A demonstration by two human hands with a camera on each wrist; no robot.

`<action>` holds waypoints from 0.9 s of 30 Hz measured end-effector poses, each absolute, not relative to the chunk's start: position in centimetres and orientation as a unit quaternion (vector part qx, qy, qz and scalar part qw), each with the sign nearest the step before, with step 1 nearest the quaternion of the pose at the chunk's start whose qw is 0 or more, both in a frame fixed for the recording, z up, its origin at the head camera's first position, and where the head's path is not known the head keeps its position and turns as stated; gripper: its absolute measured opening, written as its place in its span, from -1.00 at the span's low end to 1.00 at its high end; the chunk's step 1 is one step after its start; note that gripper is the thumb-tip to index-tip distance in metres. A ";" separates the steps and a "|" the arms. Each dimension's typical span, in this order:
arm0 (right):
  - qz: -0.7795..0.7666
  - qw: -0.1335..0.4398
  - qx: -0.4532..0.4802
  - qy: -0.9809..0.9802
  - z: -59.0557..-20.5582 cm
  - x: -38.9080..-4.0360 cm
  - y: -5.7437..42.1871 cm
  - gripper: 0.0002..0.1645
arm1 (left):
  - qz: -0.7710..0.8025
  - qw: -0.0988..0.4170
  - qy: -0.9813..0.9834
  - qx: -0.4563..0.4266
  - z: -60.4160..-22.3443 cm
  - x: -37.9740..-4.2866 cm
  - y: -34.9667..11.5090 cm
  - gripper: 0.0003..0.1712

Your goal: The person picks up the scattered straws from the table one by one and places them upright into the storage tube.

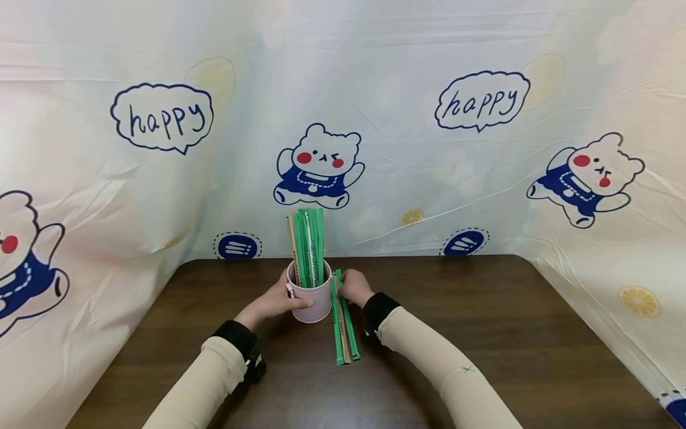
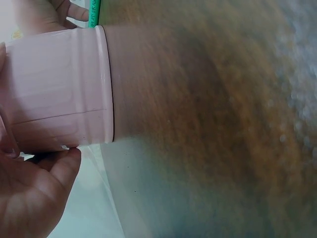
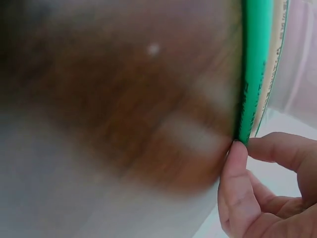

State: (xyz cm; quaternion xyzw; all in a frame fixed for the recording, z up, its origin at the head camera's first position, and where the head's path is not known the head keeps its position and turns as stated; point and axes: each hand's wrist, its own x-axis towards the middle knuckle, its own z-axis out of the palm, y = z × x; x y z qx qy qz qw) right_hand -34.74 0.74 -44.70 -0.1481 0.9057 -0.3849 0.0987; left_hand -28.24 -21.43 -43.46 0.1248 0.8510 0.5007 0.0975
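Observation:
A small pink bucket [image 1: 312,305] stands upright on the brown table, packed with several green-wrapped chopstick packets [image 1: 311,247]. Around its left side curls my left hand [image 1: 276,298], the thumb across the front; in the left wrist view the fingers [image 2: 64,171] lie along the bucket wall [image 2: 54,89]. To the right of the bucket a few more packets [image 1: 337,328] lie lengthwise on the table, green with a tan side showing. My right hand [image 1: 355,287] pinches the far end of the rightmost green packet [image 3: 255,64] between thumb and fingertips.
The dark wooden table [image 1: 471,333] ends in a far edge just behind the bucket. Beyond it hangs a pale cloth backdrop [image 1: 396,196] printed with bears and words. Both wrists carry black bands [image 1: 236,338].

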 end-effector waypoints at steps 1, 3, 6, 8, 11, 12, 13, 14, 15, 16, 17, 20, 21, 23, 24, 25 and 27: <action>-0.383 0.096 -0.152 0.906 -44.7 -34.6 0.7 -0.32 | 0.501 0.098 0.851 0.126 -43.5 -28.2 -21.4 0.37; -0.381 0.095 -0.155 0.907 -44.6 -34.5 0.7 -0.30 | 0.500 0.098 0.851 0.127 -43.5 -28.2 -21.4 0.37; -0.378 0.098 -0.152 0.908 -44.6 -34.6 0.9 -0.36 | 0.503 0.099 0.849 0.128 -43.5 -28.1 -21.4 0.37; -0.379 0.101 -0.143 0.909 -44.6 -34.7 1.1 -0.54 | 0.504 0.101 0.848 0.125 -43.4 -28.0 -21.4 0.37; -0.394 0.109 -0.120 0.905 -44.2 -34.9 1.6 -0.91 | 0.505 0.104 0.848 0.119 -43.3 -27.9 -21.4 0.37; -0.404 0.108 -0.113 0.901 -44.0 -35.0 1.8 -0.73 | 0.503 0.104 0.849 0.121 -43.3 -27.9 -21.4 0.37; -0.414 0.105 -0.107 0.898 -43.6 -35.0 2.2 -0.56 | 0.500 0.103 0.851 0.124 -43.3 -27.8 -21.4 0.37; -0.423 0.104 -0.104 0.894 -43.3 -35.0 2.4 -0.50 | 0.500 0.103 0.851 0.125 -43.3 -27.8 -21.3 0.37; -0.436 0.101 -0.101 0.889 -42.8 -35.0 2.8 -0.45 | 0.500 0.102 0.851 0.126 -43.3 -27.8 -21.3 0.36; -0.447 0.096 -0.100 0.884 -42.3 -35.1 3.1 -0.42 | 0.500 0.100 0.851 0.127 -43.4 -27.8 -21.3 0.36; -0.463 0.093 -0.099 0.876 -41.8 -35.1 3.4 -0.41 | 0.500 0.099 0.850 0.130 -43.4 -27.8 -21.2 0.36; -0.507 0.082 -0.094 0.853 -40.2 -35.3 4.1 -0.40 | 0.503 0.099 0.849 0.129 -43.4 -27.8 -21.2 0.35; -0.520 0.078 -0.092 0.846 -39.7 -35.3 4.3 -0.40 | 0.502 0.099 0.849 0.130 -43.3 -27.8 -21.3 0.35; -0.545 0.068 -0.093 0.831 -38.6 -35.4 4.5 -0.38 | 0.500 0.100 0.850 0.129 -43.3 -27.9 -21.3 0.35; -0.550 0.059 -0.093 0.828 -38.0 -35.5 4.5 -0.38 | 0.499 0.100 0.851 0.127 -43.3 -27.9 -21.3 0.35; -0.554 0.047 -0.095 0.826 -37.4 -35.6 4.5 -0.38 | 0.499 0.101 0.852 0.124 -43.2 -27.9 -21.3 0.35; -0.565 0.023 -0.100 0.819 -36.1 -35.7 4.4 -0.37 | 0.498 0.102 0.853 0.123 -43.2 -28.0 -21.2 0.35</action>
